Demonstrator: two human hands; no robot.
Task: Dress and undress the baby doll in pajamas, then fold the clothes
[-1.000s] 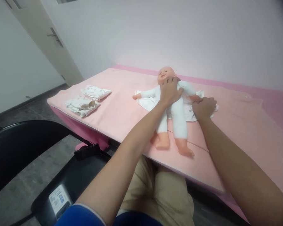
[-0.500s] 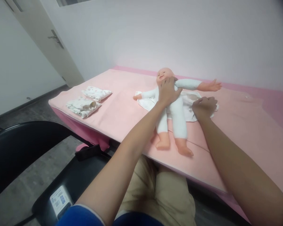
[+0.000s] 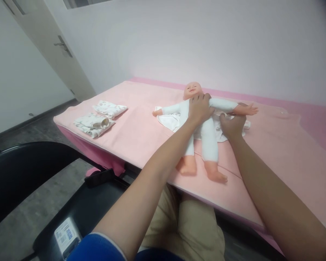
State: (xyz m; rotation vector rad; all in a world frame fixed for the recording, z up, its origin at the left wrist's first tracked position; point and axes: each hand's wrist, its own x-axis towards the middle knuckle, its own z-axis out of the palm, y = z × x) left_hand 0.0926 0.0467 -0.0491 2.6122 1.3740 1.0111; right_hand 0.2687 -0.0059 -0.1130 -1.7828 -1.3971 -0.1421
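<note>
On pink-covered desk, doll is lying faceup over white cloth. L hand is gripping its upper chest; R hand is curling near cloth, grip unclear. Prob. light, soft; torso = best hold.

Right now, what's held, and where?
The left hand holds the bald, white-bodied baby doll across its chest. The right hand is at the rumpled white cloth, grip unclear.

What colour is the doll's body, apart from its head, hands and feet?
The doll is white there; the head camera's view shows it best.
</note>
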